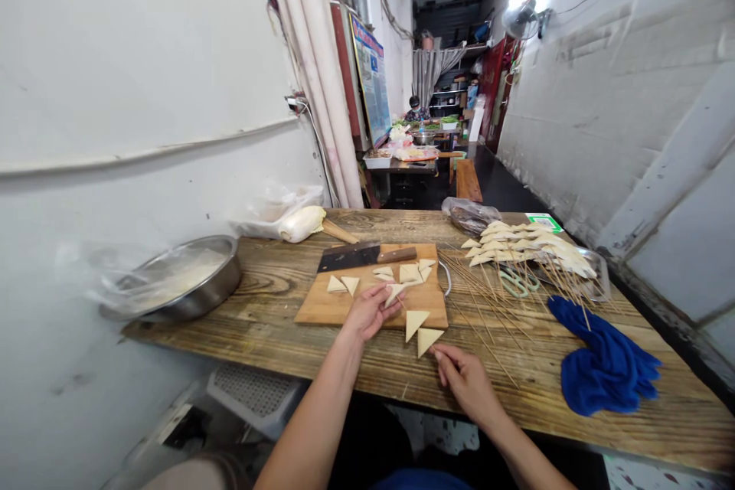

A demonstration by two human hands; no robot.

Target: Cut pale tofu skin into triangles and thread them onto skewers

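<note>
Pinching a pale triangle (394,293) between the fingers of the left hand (367,314), above the near edge of the cutting board (318,308). Gripping a thin skewer (402,304) with the right hand (466,379), off the board's near right corner, towards the near edge of the table (264,337). Slanting away and leftward from the right fingertips — through two more triangles (428,340), apparently, towards the pinched one. Too small to tell whether touching or piercing there.

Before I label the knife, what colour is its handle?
Brown handle, clearest in the head view.
</note>
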